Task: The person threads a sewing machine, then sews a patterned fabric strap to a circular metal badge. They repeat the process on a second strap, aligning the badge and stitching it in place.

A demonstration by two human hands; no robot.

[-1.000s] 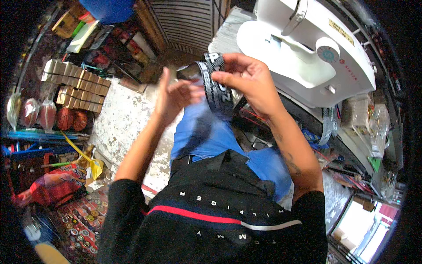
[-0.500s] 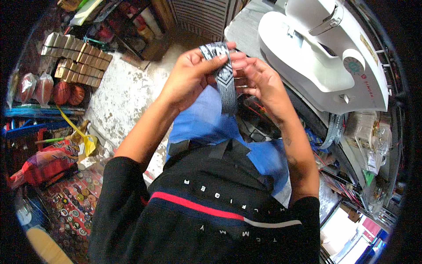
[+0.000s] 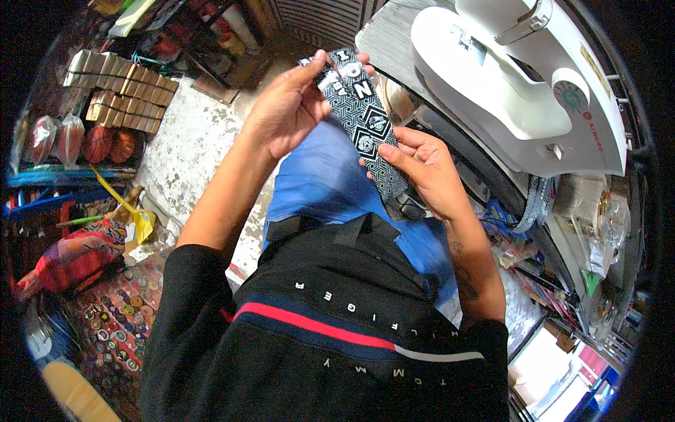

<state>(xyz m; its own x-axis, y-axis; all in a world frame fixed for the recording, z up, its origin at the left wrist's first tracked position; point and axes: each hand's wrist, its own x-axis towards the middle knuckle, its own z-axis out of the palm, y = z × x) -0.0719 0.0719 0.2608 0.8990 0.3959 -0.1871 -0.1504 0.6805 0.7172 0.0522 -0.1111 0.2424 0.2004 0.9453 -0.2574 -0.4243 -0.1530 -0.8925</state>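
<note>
A black-and-white patterned fabric strap (image 3: pixel 361 116) stretches between my hands, above my lap in blue trousers. Its printed face is turned up, with pale lettering at the far end and diamond shapes toward the near end. My left hand (image 3: pixel 290 105) grips the far end, thumb and fingers closed on its edge. Lower down, my right hand (image 3: pixel 424 169) pinches the strap's right side, thumb on top and fingertips showing beneath. A white sewing machine (image 3: pixel 520 112) stands to the right of my hands, on a grey table (image 3: pixel 385 43).
Another patterned strap (image 3: pixel 536 205) hangs by the sewing machine's table edge. At left are banded stacks of pale blocks (image 3: pixel 123 91), wrapped balls (image 3: pixel 70 138), a yellow scoop-like thing (image 3: pixel 143 226) and a red bag (image 3: pixel 81 259). Many round badges (image 3: pixel 126 320) lie at lower left.
The strap has turned from narrow and angled to flat, showing its printed face. My right hand has moved down and nearer me along it; my left hand has shifted slightly up and left.
</note>
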